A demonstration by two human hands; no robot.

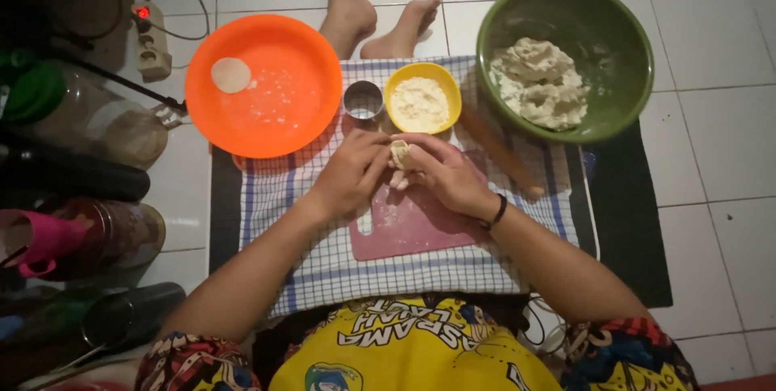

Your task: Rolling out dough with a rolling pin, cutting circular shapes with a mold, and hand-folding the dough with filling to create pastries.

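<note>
I see both hands pinched together on a small piece of dough (pixel 400 153): the left hand (pixel 352 173) closes its fingers on it from one side, the right hand (pixel 443 174) from the other, holding it just above the far edge of a pink cutting board (pixel 412 225). The board lies on a blue-checked cloth (pixel 323 266) spread over the tiled floor. Just beyond the hands stand a small metal ring cutter (pixel 363 100) and a yellow bowl of flour (pixel 422 97). A wooden rolling pin (pixel 503 152) lies beside the right hand. Farther left, an orange plate (pixel 299 116) holds one flat dough round (pixel 231 75); to the right, a green bowl (pixel 602 19) holds a lump of dough (pixel 540 84)
</note>
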